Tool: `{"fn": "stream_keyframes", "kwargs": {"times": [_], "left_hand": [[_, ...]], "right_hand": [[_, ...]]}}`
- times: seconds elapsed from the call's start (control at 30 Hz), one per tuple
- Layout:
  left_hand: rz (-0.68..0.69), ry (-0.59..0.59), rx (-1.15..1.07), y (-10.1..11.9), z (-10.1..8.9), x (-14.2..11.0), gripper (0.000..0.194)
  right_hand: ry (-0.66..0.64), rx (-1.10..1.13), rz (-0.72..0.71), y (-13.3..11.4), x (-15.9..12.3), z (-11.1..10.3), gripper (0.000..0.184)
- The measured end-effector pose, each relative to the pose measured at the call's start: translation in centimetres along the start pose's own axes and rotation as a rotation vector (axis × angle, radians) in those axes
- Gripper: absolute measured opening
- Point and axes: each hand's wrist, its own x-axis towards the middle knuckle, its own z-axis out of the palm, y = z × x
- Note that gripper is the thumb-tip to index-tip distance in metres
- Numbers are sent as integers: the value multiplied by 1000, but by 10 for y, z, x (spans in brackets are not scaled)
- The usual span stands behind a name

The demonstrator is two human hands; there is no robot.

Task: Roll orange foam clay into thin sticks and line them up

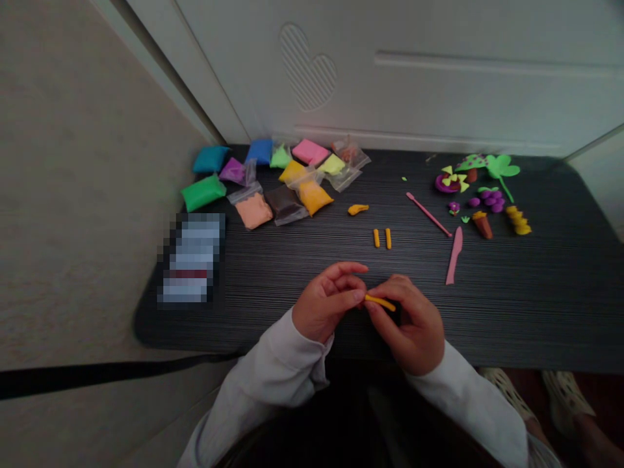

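Orange clay roll [383, 303], smooth, slender, pinched by left hand [327, 298] and right hand [412, 320]; two stubby sticks [389, 238] beyond.

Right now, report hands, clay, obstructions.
Right hand pinching orange clay strip; left hand at its left end. Two short orange pieces beyond. Pink knife right, clear of hands.

Yellow-orange clay roll [381, 303], pink knife [455, 255], white sleeves [285, 354], black table [536, 292] (finely streaked with grey).

Near tabletop [531, 299] lay open right of pink knife [454, 257]; orange clay sticks [389, 238] obstructed straight ahead; bags [283, 207] and phone [192, 260] blocked left.
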Motion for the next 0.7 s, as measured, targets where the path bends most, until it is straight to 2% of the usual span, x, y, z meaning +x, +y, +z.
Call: {"fn": "stream_keyframes", "kwargs": {"times": [0.4,0.7], "left_hand": [[6,-14,-5,-2,-2,1,34],[30,7,11,-3,-2,1,33]], "right_hand": [[-26,-8,-1,0,0,0,18],[11,-3,8,0,0,1,18]]}}
